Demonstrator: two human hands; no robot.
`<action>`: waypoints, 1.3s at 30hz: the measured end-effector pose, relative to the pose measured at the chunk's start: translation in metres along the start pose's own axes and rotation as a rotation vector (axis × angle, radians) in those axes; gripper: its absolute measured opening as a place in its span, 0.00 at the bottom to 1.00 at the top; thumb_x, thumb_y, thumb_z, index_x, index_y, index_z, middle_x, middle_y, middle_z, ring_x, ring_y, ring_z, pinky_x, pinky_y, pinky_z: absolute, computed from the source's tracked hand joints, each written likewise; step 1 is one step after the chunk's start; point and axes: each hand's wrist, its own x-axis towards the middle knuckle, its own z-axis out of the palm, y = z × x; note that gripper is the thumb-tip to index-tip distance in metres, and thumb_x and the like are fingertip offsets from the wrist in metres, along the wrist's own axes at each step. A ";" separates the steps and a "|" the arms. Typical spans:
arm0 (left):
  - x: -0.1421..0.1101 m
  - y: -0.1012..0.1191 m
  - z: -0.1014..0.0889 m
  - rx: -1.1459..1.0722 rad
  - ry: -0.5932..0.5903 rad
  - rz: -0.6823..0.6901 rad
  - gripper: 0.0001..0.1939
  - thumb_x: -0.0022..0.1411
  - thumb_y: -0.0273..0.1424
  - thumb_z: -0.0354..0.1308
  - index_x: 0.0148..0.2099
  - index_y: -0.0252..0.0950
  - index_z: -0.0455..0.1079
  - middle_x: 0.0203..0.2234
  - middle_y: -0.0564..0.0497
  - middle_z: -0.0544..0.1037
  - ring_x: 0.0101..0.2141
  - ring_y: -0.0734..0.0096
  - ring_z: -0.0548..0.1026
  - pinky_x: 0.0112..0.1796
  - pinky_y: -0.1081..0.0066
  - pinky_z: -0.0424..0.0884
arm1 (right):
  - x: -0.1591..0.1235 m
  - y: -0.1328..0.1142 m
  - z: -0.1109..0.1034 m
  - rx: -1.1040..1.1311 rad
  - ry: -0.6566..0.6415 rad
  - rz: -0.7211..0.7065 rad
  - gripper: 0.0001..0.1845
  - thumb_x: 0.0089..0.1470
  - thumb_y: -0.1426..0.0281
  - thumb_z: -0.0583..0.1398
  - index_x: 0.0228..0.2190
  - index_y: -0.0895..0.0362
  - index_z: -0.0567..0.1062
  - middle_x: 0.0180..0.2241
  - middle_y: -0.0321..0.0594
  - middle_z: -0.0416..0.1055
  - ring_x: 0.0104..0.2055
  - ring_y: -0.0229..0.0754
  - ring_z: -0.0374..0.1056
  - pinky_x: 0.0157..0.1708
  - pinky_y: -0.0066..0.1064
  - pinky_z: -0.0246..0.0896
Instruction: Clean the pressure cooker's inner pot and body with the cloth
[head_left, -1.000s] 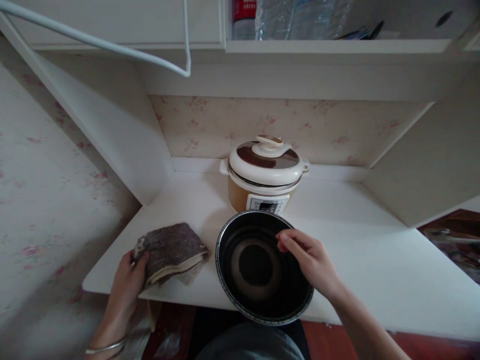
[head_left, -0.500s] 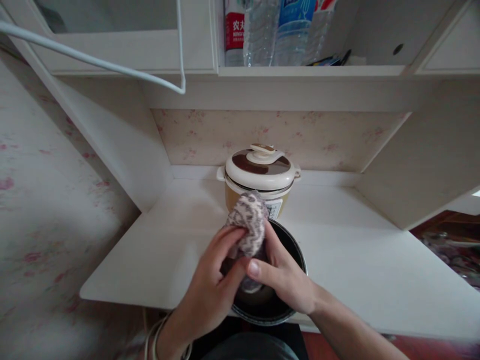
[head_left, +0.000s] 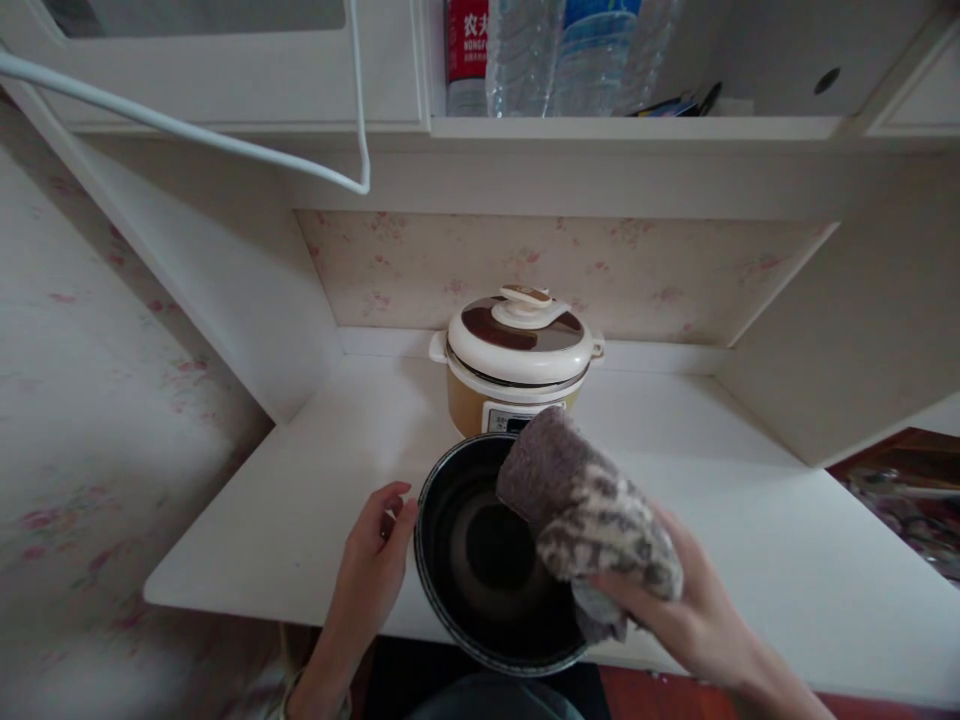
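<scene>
A black inner pot point(head_left: 480, 580) sits at the front edge of the white counter point(head_left: 315, 480), its dark inside bare. My right hand point(head_left: 690, 620) is closed round a brown-grey patterned cloth point(head_left: 585, 515), held bunched over the pot's right rim. My left hand point(head_left: 371, 560) rests against the pot's left outer wall, fingers spread and holding nothing. Behind the pot stands a cream and brown electric cooker point(head_left: 517, 355) with its lid on.
A shelf above holds water bottles point(head_left: 570, 50) and a red-labelled bottle point(head_left: 465, 50). A white rail point(head_left: 225, 130) hangs at upper left. Cabinet sides point(head_left: 847, 330) slope in on both flanks. Floral wallpaper point(head_left: 90, 420) covers the left wall.
The cloth went from my left hand on the counter, through both hands over the pot, into my right hand alone. My left hand has dropped to the pot's left side.
</scene>
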 end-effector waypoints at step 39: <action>0.014 -0.021 0.025 0.079 -0.075 0.062 0.19 0.64 0.45 0.47 0.44 0.36 0.68 0.38 0.46 0.78 0.40 0.61 0.75 0.43 0.65 0.68 | -0.047 0.047 0.035 -0.644 -0.254 -0.710 0.17 0.59 0.62 0.51 0.43 0.61 0.70 0.33 0.47 0.74 0.34 0.45 0.71 0.39 0.38 0.66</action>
